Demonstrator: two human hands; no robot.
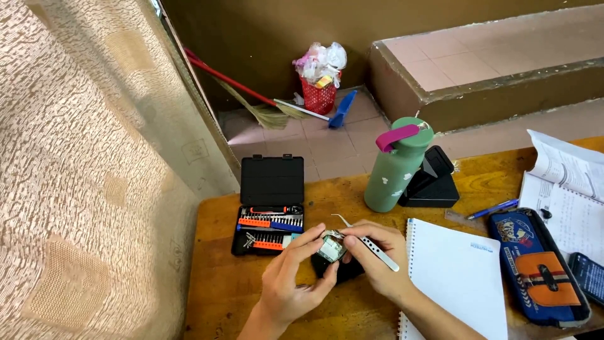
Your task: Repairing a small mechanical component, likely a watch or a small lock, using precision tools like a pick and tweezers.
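Observation:
My left hand point(292, 277) pinches a small square device with an exposed green circuit board point(331, 247) between thumb and fingers, over a black part point(343, 269) lying on the wooden table point(220, 283). My right hand point(377, 258) touches the same device from the right and holds metal tweezers point(371, 242), whose curved tip points up and left. An open black screwdriver-bit case point(270, 211) with orange and blue inserts lies just left of my hands.
A green bottle with a magenta strap point(396, 165) stands behind my hands beside a black box point(434, 179). A spiral notebook point(456, 271), blue pen point(494, 208), pencil case point(538, 267), open book point(569, 189) and a dark phone point(588, 274) lie right. A curtain point(82, 176) hangs left.

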